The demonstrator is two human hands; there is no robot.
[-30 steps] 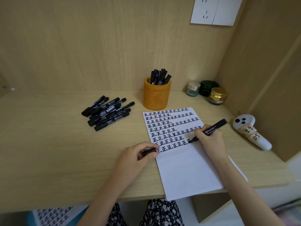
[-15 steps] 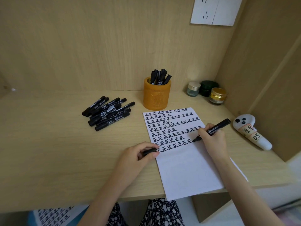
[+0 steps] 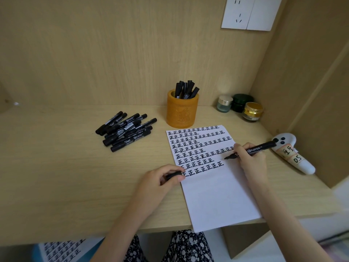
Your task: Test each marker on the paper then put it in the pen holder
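black markers (image 3: 126, 130), amber-orange pen holder (image 3: 182, 111), white paper (image 3: 217, 195) showing rows of black marks, tan wood-grain desk (image 3: 56, 176), black-and-white floral fabric (image 3: 187, 246).

- The right hand (image 3: 251, 161) shifts right, toward the white paper sheet's (image 3: 217, 195) right edge.
- The black marker pen (image 3: 255, 149) it grips now has its tip just past the row's end.
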